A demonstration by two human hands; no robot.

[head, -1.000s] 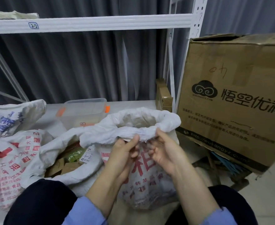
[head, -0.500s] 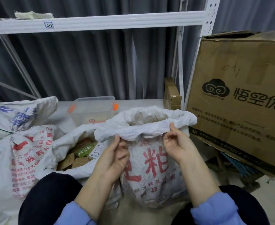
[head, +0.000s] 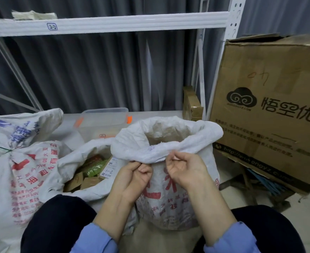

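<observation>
Single head-worn wide-angle view (straight lines bow near the edges), facing forward and tilted down, close over left hand (head: 135, 173), right hand (head: 187, 168) and white sack (head: 170, 203), shelf frame (head: 114, 22) and cardboard box (head: 269, 88) farther back.

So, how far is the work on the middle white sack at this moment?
Done: the sack stands upright with its mouth open, and its rim is rolled outward along the front and sides. In hand: the left hand and the right hand pinch the near part of that rim. Left: probably one more fold there. What lies inside the sack cannot be seen clearly.
</observation>
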